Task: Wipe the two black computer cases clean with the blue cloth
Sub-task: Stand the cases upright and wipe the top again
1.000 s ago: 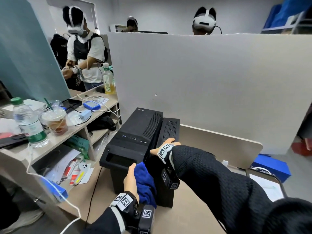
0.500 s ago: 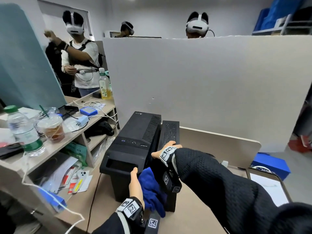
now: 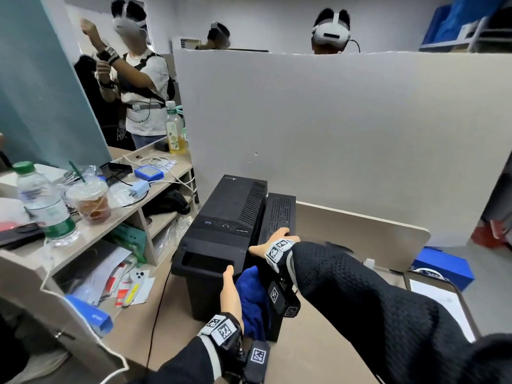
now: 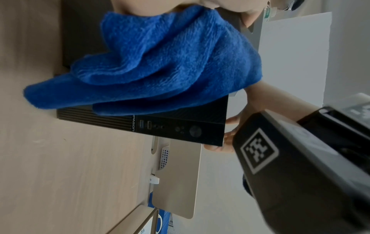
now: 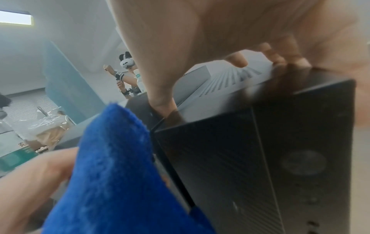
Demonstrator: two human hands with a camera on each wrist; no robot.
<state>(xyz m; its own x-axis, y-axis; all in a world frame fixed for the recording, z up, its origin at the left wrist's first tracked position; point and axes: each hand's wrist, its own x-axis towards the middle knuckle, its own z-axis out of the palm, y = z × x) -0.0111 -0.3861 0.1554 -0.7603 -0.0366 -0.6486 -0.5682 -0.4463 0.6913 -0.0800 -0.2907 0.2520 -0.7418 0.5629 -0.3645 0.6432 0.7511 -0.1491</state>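
Note:
Two black computer cases stand side by side on the desk: a wide case point(image 3: 221, 217) on the left and a slim case point(image 3: 278, 212) on the right. My left hand point(image 3: 231, 289) holds the blue cloth point(image 3: 253, 297) against the front corner where the two cases meet, thumb pointing up. The blue cloth point(image 4: 160, 63) hangs bunched over the slim case's front panel point(image 4: 180, 126). My right hand point(image 3: 274, 241) grips the slim case's top front edge. Its fingers point(image 5: 280, 57) curl over the top of the slim case point(image 5: 260, 158), with the thumb on the left side beside the blue cloth point(image 5: 116, 174).
A grey partition point(image 3: 332, 120) stands right behind the cases. On the left, a shelf unit point(image 3: 116, 217) carries a water bottle point(image 3: 45, 206), a drink cup point(image 3: 92, 200), cables and papers. A black cable point(image 3: 156, 314) crosses the desk. A blue box point(image 3: 443, 267) lies at right. People stand beyond.
My left hand has shifted the cloth only slightly at the front of the cases. My right hand keeps its hold on the slim case. The person at back left has raised an arm.

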